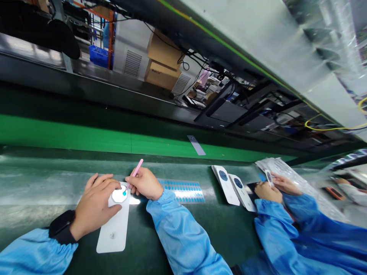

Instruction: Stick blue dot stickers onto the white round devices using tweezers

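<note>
The left hand (pixel 96 202), a black watch (pixel 61 225) at its wrist, curves over a white disc (pixel 119 194) at the end of a white card (pixel 112 233), its fingers closed down and pressing the disc against the card. The right hand (pixel 145 183) pinches a pink tool (pixel 137 168) like a pen, with its lower end at a small blue dot (pixel 124 193) on the disc; the exact tip is hidden by the fingers. Firm, even pressure from the left and a light, short touch from the right would suit this work best, keeping the card from sliding and the dot true. The card lies flat on a dark green bench (pixel 218 229), and just beside it lies a sheet of blue dots (pixel 182 191) in neat rows. Farther right, a co-worker's hands (pixel 275 189) grip a small card (pixel 268 177) above two white cards (pixel 233 189) printed with dark blue circles, next to a clear plastic sheet (pixel 298 183). Beyond the bench, a grey strip (pixel 196 145) lies on a green band (pixel 65 133). Far off stand cardboard boxes (pixel 163 63) and a blue crate (pixel 99 56); what the crate holds is too small to tell.
</note>
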### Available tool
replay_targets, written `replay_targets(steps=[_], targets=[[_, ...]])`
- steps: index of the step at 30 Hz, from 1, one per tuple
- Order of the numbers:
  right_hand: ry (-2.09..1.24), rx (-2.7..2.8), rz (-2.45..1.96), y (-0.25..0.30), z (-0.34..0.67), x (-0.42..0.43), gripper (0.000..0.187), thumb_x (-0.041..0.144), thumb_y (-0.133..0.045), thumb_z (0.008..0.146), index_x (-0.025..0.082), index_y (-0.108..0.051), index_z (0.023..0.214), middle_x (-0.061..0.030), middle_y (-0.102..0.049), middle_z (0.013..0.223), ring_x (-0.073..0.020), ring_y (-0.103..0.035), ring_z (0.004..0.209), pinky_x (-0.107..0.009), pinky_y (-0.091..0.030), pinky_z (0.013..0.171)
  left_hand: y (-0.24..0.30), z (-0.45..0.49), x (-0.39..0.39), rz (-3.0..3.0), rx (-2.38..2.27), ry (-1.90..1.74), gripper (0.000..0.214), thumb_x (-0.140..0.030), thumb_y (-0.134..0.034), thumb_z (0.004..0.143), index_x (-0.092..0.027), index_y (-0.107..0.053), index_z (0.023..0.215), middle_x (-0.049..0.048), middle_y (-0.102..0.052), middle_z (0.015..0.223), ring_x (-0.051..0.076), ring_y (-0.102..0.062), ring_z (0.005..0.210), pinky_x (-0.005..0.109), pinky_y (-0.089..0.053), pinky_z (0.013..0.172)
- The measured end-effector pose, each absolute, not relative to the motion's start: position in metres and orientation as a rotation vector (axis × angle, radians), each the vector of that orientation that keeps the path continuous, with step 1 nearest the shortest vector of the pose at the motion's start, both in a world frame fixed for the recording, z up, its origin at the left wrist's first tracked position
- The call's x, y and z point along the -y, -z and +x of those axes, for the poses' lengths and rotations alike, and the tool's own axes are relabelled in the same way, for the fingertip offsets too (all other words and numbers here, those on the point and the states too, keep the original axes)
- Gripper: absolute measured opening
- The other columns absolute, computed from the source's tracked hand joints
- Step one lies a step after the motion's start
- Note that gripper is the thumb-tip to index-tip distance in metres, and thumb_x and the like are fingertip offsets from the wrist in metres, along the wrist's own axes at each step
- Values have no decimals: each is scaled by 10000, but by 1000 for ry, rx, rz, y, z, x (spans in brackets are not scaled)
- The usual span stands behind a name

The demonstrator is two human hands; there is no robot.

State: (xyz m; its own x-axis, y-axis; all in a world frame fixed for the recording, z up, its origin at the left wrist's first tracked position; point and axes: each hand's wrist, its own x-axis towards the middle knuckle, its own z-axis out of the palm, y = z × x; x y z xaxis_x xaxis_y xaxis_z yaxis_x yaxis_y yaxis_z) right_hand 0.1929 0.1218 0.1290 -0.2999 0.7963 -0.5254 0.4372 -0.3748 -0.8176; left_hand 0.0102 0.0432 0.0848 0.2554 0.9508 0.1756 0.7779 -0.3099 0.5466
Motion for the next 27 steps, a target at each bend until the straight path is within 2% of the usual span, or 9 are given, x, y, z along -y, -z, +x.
replay_targets(steps=[11,19,27], targets=[[-1672,1609,-1680,-128,192,-121,300,115,-687,923,180,-573,654,36,-583,481,-93,-508,379,-174,-364,366,-81,9,-42,2224,-1577,-688,285,-312,-663,752,-350,-703,1032,-13,-815,1116,329,-643,1295,601,-366,1189],[-1657,1607,-1668,-127,192,-121,272,111,-695,916,186,-570,686,50,-580,492,-95,-518,394,-177,-376,364,-78,9,-40,2289,-1548,-683,241,-349,-626,817,-386,-774,1004,12,-807,1147,369,-631,1296,674,-370,1152],[-1670,1611,-1639,-120,193,-122,239,141,-695,909,182,-581,703,39,-601,503,-96,-531,404,-171,-401,378,-76,7,-39,2292,-1566,-640,190,-352,-667,837,-410,-812,945,23,-788,1146,348,-605,1314,665,-307,1226]])
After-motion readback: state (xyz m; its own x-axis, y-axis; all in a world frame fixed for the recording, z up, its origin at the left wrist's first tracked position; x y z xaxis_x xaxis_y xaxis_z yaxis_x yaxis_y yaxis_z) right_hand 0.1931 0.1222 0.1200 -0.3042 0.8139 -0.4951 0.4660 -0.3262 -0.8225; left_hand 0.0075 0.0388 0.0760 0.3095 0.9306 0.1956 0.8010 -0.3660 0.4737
